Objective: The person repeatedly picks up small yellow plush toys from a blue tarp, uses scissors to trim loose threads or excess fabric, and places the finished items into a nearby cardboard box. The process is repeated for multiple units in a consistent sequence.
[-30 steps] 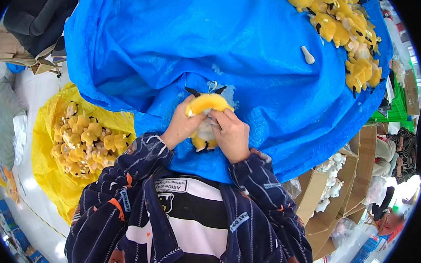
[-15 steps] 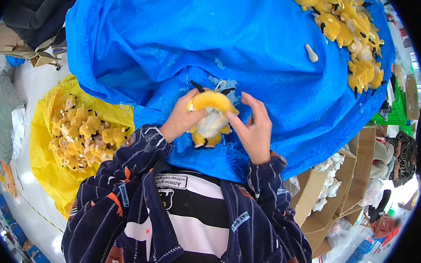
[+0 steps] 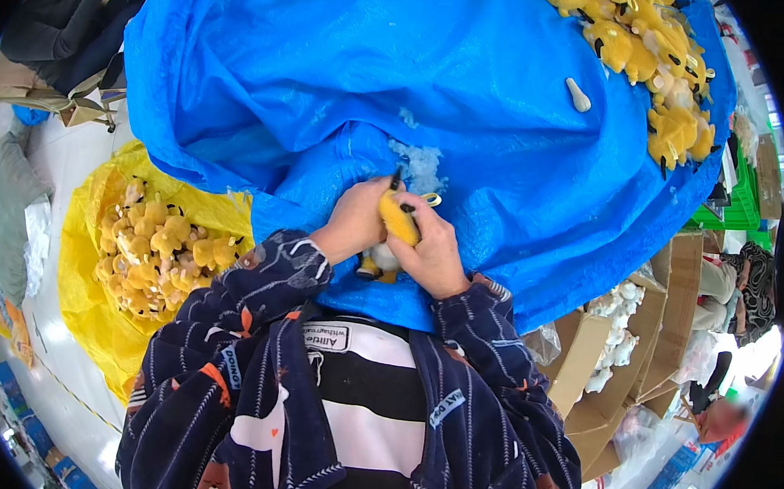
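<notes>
A yellow plush toy is gripped between the closed fingers of the left hand and right hand, over the blue-covered surface. It is judged light, soft and squashable; its body is best held.

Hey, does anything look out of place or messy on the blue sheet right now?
Yes: a loose clump of white stuffing lies on the blue sheet just beyond both hands, and a lone cream piece sits apart from the yellow toy pile.
</notes>
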### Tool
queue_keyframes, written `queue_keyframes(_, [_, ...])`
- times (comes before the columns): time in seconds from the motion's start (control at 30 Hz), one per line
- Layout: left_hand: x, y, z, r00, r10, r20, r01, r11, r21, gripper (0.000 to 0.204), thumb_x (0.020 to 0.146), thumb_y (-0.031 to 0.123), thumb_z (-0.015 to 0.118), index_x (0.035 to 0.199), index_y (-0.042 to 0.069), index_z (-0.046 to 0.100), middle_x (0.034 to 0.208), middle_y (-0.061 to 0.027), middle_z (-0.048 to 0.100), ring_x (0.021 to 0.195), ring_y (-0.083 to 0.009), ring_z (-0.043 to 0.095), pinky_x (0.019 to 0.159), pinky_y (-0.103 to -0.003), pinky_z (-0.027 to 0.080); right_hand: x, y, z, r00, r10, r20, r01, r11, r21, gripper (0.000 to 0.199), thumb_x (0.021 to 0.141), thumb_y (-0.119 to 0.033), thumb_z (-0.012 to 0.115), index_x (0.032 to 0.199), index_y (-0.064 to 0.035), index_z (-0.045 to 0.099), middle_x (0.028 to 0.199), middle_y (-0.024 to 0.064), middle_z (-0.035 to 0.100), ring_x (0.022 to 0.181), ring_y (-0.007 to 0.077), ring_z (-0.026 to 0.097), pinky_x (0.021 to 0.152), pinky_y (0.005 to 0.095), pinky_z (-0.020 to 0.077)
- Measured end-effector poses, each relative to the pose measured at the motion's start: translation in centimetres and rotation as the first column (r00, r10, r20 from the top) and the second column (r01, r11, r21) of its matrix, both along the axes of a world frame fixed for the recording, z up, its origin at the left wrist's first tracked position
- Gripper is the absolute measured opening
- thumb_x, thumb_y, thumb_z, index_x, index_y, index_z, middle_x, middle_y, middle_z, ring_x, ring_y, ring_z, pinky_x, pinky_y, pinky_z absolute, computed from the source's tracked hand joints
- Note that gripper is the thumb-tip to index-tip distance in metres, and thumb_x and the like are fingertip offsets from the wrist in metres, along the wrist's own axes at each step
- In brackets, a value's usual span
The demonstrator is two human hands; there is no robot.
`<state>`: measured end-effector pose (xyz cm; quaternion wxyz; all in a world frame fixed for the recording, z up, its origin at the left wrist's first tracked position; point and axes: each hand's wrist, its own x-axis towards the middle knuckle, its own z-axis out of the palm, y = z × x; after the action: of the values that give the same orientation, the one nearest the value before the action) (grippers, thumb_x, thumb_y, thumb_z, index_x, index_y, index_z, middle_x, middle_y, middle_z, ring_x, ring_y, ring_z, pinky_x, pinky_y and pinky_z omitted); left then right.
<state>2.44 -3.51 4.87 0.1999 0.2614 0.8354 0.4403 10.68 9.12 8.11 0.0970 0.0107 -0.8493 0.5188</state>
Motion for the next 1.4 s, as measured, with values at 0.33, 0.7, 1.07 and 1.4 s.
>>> queue_keyframes(0.33, [1.9, -3.0, 5.9, 0.861, -0.174, -0.477, 0.256, 0.96, 0.111, 0.054, 0.072, 0.017, 0.072, 0.121, 0.002, 0.053, 0.117, -0.019, 0.057, 0.103, -0.0334, 0.058, 0.081, -0.038, 0.05, -0.3, 3.0, 0.3, 0.976, -0.193, 0.097, 0.215, 0.896, -0.389, 0.03, 0.076, -0.004, 0.055, 0.105, 0.0009, 0.055, 0.097, 0.0104, 0.063, 0.09, 0.0155, 0.059, 0.079, 0.0288, 0.0475])
queue_keyframes(0.7, [2.7, -2.2, 2.0, 0.829, -0.559, -0.012, 0.555, 0.825, -0.106, 0.032, 0.076, 0.026, 0.064, 0.1, 0.006, 0.059, 0.092, -0.0182, 0.063, 0.086, -0.0362, 0.06, 0.073, -0.043, 0.048, 1.6, -0.7, -2.4, 0.993, -0.121, 0.009, 0.119, 0.96, -0.254, 0.03, 0.072, -0.006, 0.062, 0.102, -0.0026, 0.058, 0.09, 0.0155, 0.064, 0.085, 0.0267, 0.065, 0.076, 0.0318, 0.0491])
queue_keyframes(1.07, [1.7, -4.1, 8.0, 0.985, -0.125, -0.121, 0.138, 0.985, 0.103, 0.043, 0.077, 0.018, 0.067, 0.116, 0.006, 0.054, 0.099, -0.014, 0.059, 0.07, -0.0265, 0.062, 0.061, -0.035, 0.05, -0.4, 3.3, -1.4, 0.973, -0.199, 0.114, 0.229, 0.828, -0.511, 0.022, 0.079, -0.001, 0.053, 0.101, 0.0003, 0.055, 0.094, 0.005, 0.06, 0.088, 0.0104, 0.055, 0.078, 0.0251, 0.0454])
queue_keyframes(1.4, [-3.5, -3.6, 6.8, 0.925, 0.091, -0.37, -0.021, 0.982, 0.189, 0.041, 0.075, 0.003, 0.065, 0.114, 0.005, 0.055, 0.116, -0.0167, 0.055, 0.093, -0.0307, 0.06, 0.073, -0.035, 0.05, -0.5, 4.4, -0.9, 0.947, -0.302, 0.11, 0.292, 0.664, -0.688, 0.023, 0.083, -0.003, 0.054, 0.106, -0.0017, 0.054, 0.098, 0.0049, 0.06, 0.089, 0.0115, 0.057, 0.079, 0.026, 0.0463])
